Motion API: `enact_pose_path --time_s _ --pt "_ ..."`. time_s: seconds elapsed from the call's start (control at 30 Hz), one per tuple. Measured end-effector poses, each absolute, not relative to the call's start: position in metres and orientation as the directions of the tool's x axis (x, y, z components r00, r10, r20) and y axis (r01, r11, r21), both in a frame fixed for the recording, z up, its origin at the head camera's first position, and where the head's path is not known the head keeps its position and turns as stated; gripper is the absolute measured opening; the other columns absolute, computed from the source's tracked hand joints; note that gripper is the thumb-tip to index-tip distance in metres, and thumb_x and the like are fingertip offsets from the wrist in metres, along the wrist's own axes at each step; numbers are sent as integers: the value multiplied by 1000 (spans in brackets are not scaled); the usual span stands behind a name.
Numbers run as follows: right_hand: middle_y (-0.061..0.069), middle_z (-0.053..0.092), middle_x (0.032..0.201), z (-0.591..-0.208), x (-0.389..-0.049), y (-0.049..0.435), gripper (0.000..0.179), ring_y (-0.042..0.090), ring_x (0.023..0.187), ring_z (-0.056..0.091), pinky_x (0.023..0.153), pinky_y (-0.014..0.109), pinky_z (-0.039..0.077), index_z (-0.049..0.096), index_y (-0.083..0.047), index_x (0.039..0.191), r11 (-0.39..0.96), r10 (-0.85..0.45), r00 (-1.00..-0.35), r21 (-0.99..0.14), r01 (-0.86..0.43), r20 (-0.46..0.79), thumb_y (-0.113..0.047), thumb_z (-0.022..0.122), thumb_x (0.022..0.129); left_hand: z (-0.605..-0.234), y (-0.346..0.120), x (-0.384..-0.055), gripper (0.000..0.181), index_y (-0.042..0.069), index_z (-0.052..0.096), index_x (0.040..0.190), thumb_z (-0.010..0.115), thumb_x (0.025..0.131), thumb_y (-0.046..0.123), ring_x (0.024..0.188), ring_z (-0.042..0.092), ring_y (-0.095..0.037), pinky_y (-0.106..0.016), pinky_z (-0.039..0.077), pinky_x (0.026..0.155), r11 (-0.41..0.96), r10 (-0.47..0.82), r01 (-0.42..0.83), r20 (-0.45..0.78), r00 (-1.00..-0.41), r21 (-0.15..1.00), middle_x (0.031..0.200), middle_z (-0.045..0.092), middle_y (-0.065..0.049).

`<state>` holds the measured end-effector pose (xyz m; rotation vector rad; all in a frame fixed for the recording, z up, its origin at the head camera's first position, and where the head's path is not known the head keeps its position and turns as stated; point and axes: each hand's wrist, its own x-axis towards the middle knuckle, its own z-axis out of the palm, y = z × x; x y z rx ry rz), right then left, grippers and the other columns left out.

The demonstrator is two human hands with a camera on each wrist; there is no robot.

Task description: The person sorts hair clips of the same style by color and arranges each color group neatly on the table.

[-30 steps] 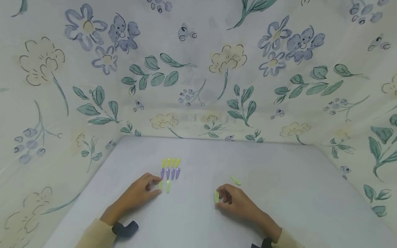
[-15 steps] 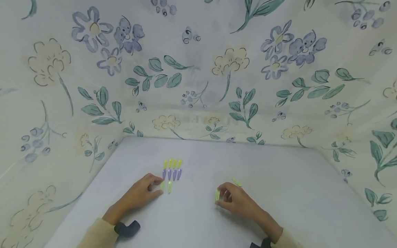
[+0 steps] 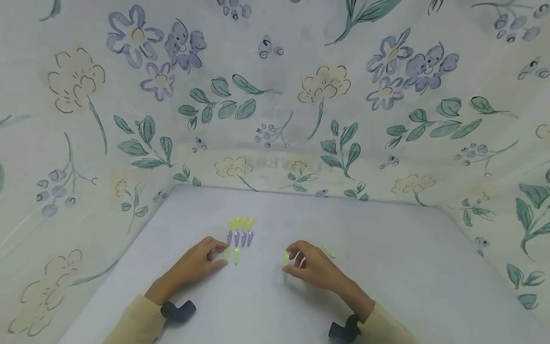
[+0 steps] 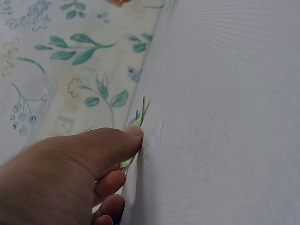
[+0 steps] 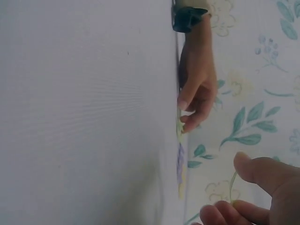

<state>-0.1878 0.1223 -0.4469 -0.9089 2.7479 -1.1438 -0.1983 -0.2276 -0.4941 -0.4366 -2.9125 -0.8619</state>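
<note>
Light green snap hair clips lie with purple and yellow ones on the white table. My left hand point(image 3: 197, 262) rests at the near row, thumb and forefinger pinching the ends of the leftmost green hair clip point(image 3: 227, 253). Beside it lies a second green clip point(image 3: 237, 256). Raised above the table, my right hand point(image 3: 315, 267) pinches another green hair clip point(image 3: 286, 258) by its ends; the right wrist view shows this clip point(image 5: 231, 185) edge-on between thumb and finger. One more green clip point(image 3: 329, 252) lies slanted just behind the right hand.
Behind the green clips is a row of several purple clips point(image 3: 237, 239), then a row of several yellow clips point(image 3: 238, 223). Flower-patterned cloth point(image 3: 275, 114) rises along the back and sides of the white table point(image 3: 386, 229). Each wrist wears a dark band point(image 3: 178, 311).
My right hand has moved left and slightly away from me with its green clip, towards the rows. The left hand keeps its place at the leftmost green clip. The head view has shifted slightly.
</note>
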Motion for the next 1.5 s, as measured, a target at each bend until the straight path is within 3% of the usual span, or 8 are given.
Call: enact_pose_path --time_s 0.83,1.13,1.5 --pt "4 66 101 -431 -225 60 42 9 84 61 71 20 52 61 -6 121 554 -577 -797 -632 -541 177 -27 76 89 -491 -224 -198 45 19 65 126 79 85 29 82 49 -7 -21 44 69 803 219 253 128 -967 539 106 59 11" --pt "4 66 102 -435 -234 43 41 15 89 63 73 21 51 62 -5 121 523 -612 -774 -652 -549 160 -26 77 89 -488 -225 -199 45 19 64 126 79 85 29 82 48 -8 -21 43 68 810 221 256 130 -967 527 107 59 10" --pt "0 64 97 -453 -241 24 41 9 85 60 69 19 51 63 -8 116 547 -613 -787 -677 -492 77 -28 80 85 -488 -225 -196 44 18 65 125 79 85 29 82 48 -7 -21 43 69 801 215 239 109 -971 548 104 59 11"
